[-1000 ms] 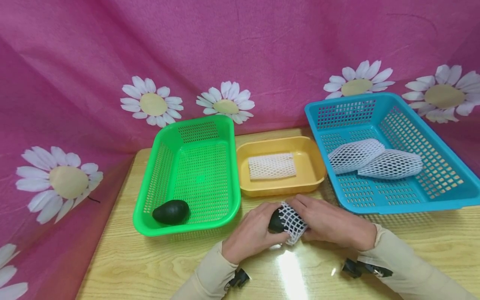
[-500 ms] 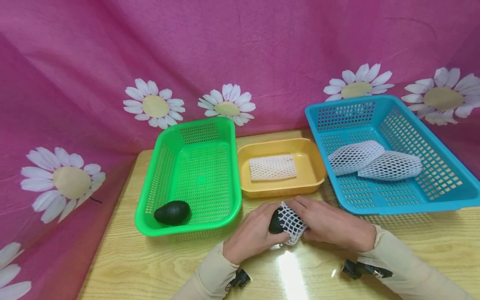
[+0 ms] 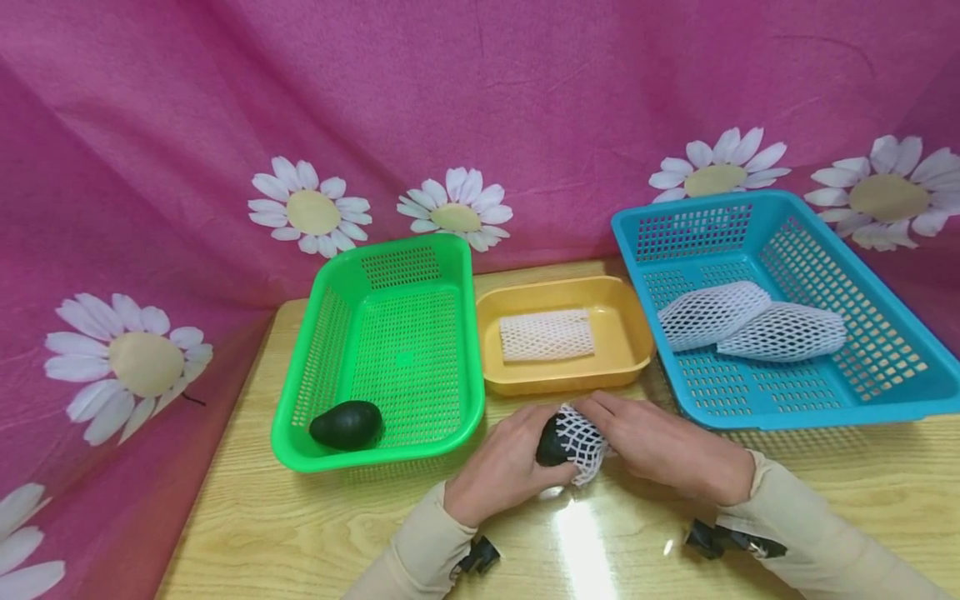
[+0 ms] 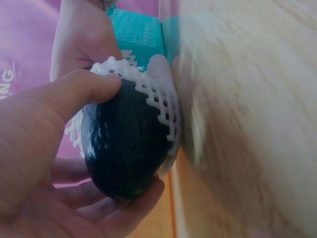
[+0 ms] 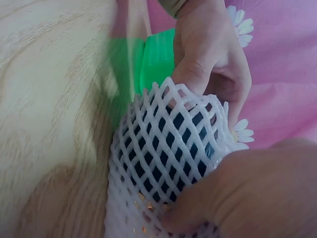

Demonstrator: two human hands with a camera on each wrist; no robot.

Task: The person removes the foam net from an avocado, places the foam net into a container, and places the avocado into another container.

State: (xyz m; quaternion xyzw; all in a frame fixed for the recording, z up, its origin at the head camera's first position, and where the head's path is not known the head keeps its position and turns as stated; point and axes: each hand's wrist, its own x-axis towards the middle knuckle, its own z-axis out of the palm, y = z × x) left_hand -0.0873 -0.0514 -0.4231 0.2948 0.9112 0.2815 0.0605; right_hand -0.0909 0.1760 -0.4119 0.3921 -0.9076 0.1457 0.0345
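Between my two hands, low over the table, is a dark avocado (image 4: 124, 139) with a white foam net sleeve (image 5: 163, 139) pulled over part of it. My left hand (image 3: 504, 467) grips the avocado's bare end, its thumb lying at the net's edge and its fingers curled underneath. On the other side, my right hand (image 3: 663, 442) holds the net sleeve, thumb pressed on the mesh; its far fingers are hidden. In the right wrist view the avocado's dark skin shows through the mesh, and part of the sleeve beyond the fruit hangs loose.
A green basket (image 3: 474, 400) at left holds another avocado (image 3: 347, 425). Behind my hands, a yellow tray (image 3: 525, 385) holds a flat foam net (image 3: 547, 335). At right, a blue basket (image 3: 825, 410) contains two net-wrapped pieces (image 3: 783, 332). A pink flowered cloth (image 3: 525, 100) hangs behind.
The net's near edge has shifted slightly around the avocado, and its lower corner has drawn in a little. Both hands stay almost in place; the baskets and tray have not moved.
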